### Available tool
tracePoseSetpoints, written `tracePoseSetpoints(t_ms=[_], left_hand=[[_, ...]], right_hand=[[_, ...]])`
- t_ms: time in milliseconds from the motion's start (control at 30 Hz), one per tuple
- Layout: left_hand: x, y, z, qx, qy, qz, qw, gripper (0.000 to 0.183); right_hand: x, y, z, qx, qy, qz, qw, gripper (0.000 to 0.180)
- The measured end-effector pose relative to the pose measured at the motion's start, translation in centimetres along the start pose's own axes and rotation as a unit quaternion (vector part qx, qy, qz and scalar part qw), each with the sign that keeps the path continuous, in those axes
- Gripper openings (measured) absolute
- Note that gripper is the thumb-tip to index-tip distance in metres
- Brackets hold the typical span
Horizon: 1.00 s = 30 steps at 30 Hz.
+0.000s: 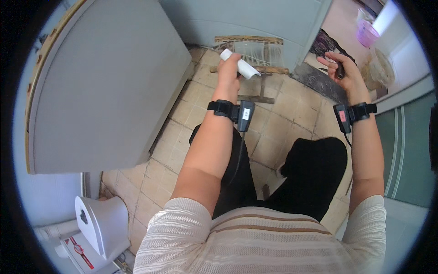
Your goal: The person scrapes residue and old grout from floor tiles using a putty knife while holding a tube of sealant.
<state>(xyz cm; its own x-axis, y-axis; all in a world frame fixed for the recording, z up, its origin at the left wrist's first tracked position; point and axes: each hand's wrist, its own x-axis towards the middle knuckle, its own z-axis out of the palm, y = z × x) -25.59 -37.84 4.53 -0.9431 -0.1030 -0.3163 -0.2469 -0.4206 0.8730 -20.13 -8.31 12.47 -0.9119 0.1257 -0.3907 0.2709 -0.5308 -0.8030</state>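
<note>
My left hand (228, 70) is closed around a white tube or bottle (247, 69), whose cap end points up and to the left and whose flat end points down and to the right. Out to the right, my right hand (345, 70) holds a small dark object (339, 71) against the palm, with some fingers stretched out; what the object is cannot be told. Behind the white container, a folding stool (251, 70) with wooden bars and a pale strap seat stands on the tiled floor (273, 125). Each wrist wears a black strapped device with a cable.
A large grey panel (109, 82) rises at the left. At the lower left stands a white toilet (113, 222). A dark stone threshold (320, 80) crosses the doorway; past it are a purple basket (367, 33) and a clear plastic container (381, 68). A glass door (407, 154) is on the right.
</note>
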Motion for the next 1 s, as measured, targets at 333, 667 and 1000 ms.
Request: tracePoseSetpoints(t_ms=[333, 667, 1000], left_hand=[[-1.1, -0.6, 2.7, -0.079, -0.047, 0.034, 0.995, 0.029], [-1.2, -2.1, 5.4, -0.104, -0.05, 0.004, 0.993, 0.029], [0.7, -2.6, 6.1, 0.067, 0.009, 0.073, 0.995, 0.032]], right_hand=[[12.3, 11.1, -1.0, -0.297, 0.163, -0.048, 0.939, 0.027], [14.1, 14.6, 0.2, -0.181, 0.09, 0.067, 0.977, 0.025], [12.6, 18.8, 2.9, -0.119, -0.018, 0.158, 0.98, 0.02]])
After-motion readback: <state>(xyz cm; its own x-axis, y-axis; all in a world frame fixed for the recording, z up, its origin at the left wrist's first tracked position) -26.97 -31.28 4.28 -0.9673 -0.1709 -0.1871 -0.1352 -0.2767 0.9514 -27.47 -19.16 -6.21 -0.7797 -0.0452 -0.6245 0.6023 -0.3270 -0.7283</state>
